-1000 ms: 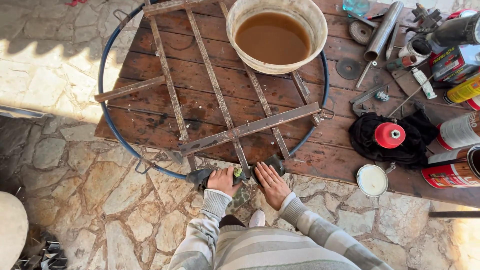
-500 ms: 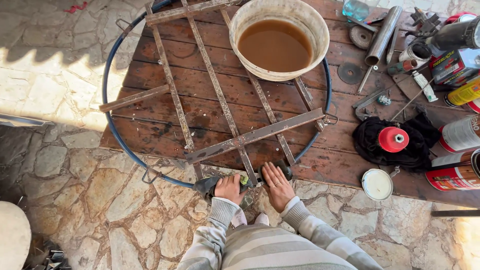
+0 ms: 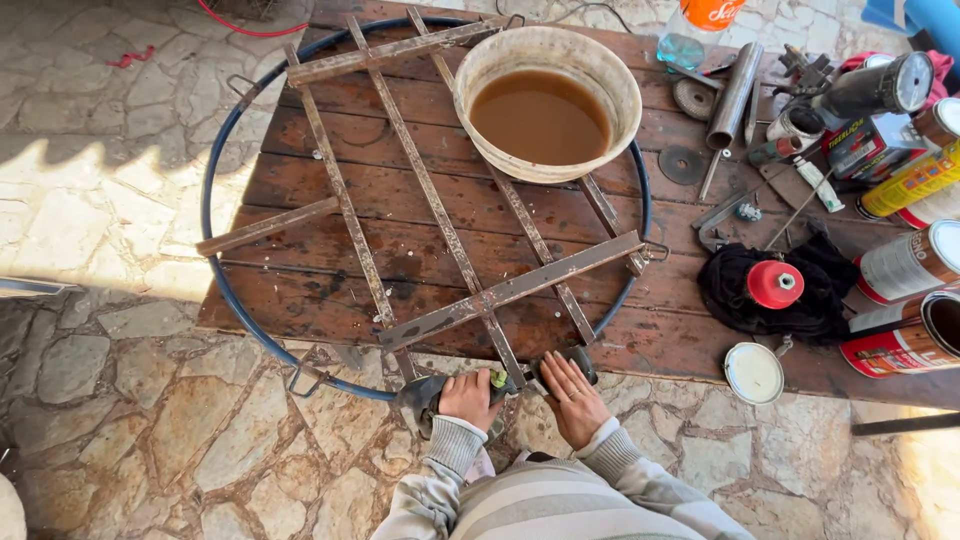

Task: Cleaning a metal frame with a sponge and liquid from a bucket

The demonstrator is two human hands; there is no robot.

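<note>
Gripping a dark handheld power tool with my left hand, I have my fingers closed around its body at the near edge of the round metal frame. My right hand lies open beside it, fingers spread and flat, touching the dark end of the tool where the rusty bars meet the blue rim. I cannot tell which part of the tool touches the metal, since my hands cover it.

The frame is a blue hoop crossed by rusty flat bars, and it rests on a dark wooden table, its near rim hanging over the edge above the stone paving. On the far part of the frame stands a pale basin filled with brown liquid.

To my right, well apart from my hands, a small white lid lies near the table edge, beside a black cloth with a red cap on it. Farther right stand paint cans, and behind them a metal tube and a grey disc.
</note>
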